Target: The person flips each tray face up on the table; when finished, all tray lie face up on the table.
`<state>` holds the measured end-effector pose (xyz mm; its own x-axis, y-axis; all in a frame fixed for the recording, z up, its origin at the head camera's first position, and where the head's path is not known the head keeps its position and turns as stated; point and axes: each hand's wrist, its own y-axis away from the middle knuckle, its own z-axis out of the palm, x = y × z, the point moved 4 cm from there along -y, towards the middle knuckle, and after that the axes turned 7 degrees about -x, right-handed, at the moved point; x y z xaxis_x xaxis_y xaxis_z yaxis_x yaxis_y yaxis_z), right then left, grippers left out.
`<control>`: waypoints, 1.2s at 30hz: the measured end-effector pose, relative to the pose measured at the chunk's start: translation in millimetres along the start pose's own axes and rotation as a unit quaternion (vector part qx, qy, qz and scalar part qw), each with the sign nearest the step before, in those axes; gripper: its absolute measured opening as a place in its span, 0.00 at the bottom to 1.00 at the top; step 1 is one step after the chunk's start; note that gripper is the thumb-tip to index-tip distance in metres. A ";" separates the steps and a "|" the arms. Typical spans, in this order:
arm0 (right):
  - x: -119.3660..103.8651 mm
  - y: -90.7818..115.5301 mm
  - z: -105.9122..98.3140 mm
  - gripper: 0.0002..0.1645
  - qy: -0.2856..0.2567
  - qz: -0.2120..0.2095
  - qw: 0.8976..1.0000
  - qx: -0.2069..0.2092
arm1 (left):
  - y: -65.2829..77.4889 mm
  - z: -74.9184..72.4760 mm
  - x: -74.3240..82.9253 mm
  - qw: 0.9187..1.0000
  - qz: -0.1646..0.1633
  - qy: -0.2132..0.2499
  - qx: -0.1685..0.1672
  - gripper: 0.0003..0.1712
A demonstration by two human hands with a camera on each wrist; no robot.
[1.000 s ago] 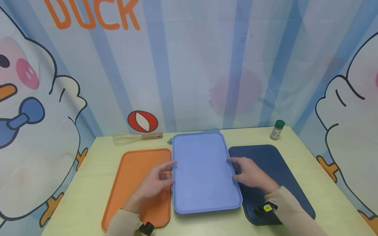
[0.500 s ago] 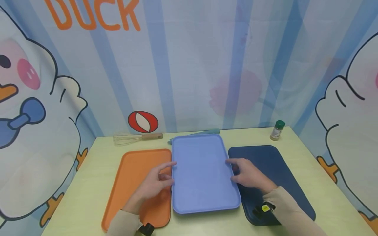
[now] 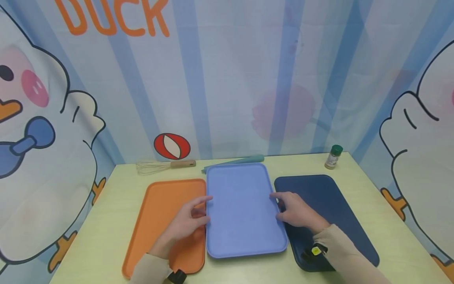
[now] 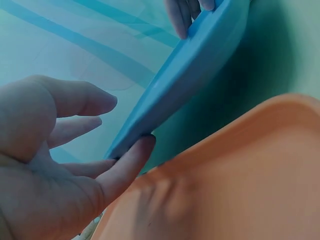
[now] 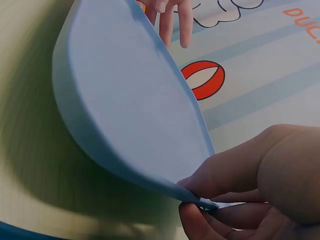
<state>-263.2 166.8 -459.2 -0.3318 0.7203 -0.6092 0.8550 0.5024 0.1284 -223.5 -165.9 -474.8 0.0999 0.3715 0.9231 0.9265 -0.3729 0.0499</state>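
Observation:
A light-blue rectangular tray (image 3: 244, 213) is in the middle of the head view, between both hands. My left hand (image 3: 186, 221) holds its left edge; in the left wrist view one fingertip presses the tray's side from below. The right hand (image 3: 296, 209) pinches the right edge, thumb on the rim and fingers beneath, as the right wrist view shows. A shadow under the tray in both wrist views shows it raised off the table. To the left lies an orange tray (image 3: 159, 205), partly behind the left hand. A navy-blue tray (image 3: 337, 221) lies to the right, under the right arm.
Along the back edge of the pale yellow table (image 3: 95, 221) lie a wire whisk (image 3: 166, 165) with a wooden handle and a long teal utensil (image 3: 241, 159), partly behind the light-blue tray. A small green-lidded spice jar (image 3: 333, 157) stands at the back right. A printed curtain (image 3: 230, 79) hangs behind.
The light-blue tray has shifted slightly down in the head view, and its right edge has moved a little left with the right hand. More of the teal utensil now shows.

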 end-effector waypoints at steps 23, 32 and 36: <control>-0.1 -6.6 8.4 0.35 0.035 0.029 0.998 -0.040 | -5.3 3.7 10.6 0.998 -0.023 -0.045 -0.036 0.33; -5.7 -1.7 10.0 0.33 0.053 0.023 0.997 -0.051 | -5.4 6.8 18.0 0.995 -0.045 -0.073 -0.041 0.34; -7.6 -1.1 9.7 0.34 0.051 0.028 0.997 -0.057 | -5.4 8.4 21.3 0.994 -0.050 -0.083 -0.052 0.35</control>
<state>-257.8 156.1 -462.3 -0.3289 0.7906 -0.5166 0.8241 0.5074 0.2518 -223.3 -148.9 -458.7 0.0766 0.5433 0.8360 0.8931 -0.4102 0.1848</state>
